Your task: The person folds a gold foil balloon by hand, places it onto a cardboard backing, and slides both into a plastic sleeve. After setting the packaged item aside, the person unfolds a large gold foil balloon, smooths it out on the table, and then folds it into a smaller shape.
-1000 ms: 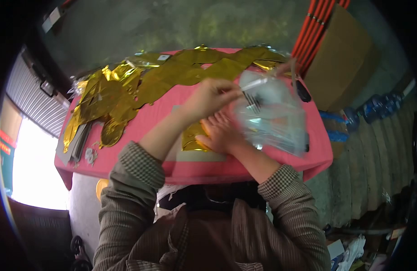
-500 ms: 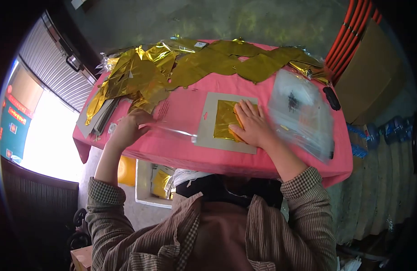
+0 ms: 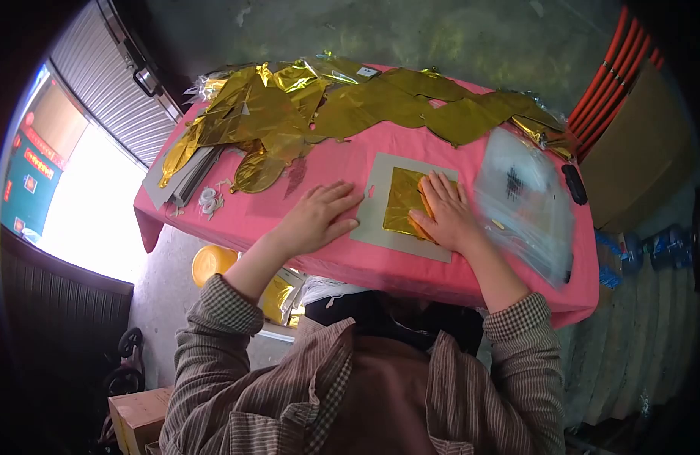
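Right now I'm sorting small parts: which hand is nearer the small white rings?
Left. The left hand is right of the small white rings, over the pink tablecloth; the right hand is farther right, at the gold foil square.

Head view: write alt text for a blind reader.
A person's right hand lies over a gold foil piece on a grey card; the left hand is beside the card's left edge. Beyond, gold foil sheets lie across the pink tablecloth.

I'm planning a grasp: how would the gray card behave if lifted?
The gray card is probably fairly stiff, since it lies flat with straight edges. It looks thin, so likely light. The gold foil on it looks smooth and might slide if tilted.
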A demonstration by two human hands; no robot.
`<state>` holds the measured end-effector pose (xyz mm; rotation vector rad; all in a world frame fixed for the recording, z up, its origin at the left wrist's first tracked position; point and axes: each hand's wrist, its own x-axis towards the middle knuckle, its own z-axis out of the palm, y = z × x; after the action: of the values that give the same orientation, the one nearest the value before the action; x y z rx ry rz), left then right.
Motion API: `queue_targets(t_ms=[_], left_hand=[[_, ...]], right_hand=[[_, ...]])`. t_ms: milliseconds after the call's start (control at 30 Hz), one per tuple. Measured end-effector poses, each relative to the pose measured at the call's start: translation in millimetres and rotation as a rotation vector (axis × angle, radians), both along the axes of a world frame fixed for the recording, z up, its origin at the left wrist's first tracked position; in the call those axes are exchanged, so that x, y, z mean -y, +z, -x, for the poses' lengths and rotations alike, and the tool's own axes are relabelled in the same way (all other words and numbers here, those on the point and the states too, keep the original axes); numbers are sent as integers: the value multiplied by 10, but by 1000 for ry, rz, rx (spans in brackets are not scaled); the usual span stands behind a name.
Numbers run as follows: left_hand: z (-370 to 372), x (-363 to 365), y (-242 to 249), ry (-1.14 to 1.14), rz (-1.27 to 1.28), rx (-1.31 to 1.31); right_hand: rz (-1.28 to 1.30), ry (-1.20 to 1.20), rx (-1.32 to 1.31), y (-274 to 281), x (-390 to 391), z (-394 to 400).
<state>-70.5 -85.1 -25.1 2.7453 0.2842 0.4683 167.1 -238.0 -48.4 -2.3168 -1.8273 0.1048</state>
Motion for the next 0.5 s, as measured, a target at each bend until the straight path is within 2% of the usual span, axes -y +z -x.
queue_targets(t_ms=[67, 167, 367, 500], left_hand=[[-54, -16, -51, 9, -71, -127], [-110, -79, -33, -20, -11, -155], [-202, -200, -117, -21, -98, -168], [-254, -246, -124, -6, -51, -156]], right_hand=[[-15, 10, -18, -38, -6, -29], [-29, 19, -36, -49, -11, -35], [-16, 5, -35, -15, -1, -8], [-4, 1, -10, -15, -4, -3]])
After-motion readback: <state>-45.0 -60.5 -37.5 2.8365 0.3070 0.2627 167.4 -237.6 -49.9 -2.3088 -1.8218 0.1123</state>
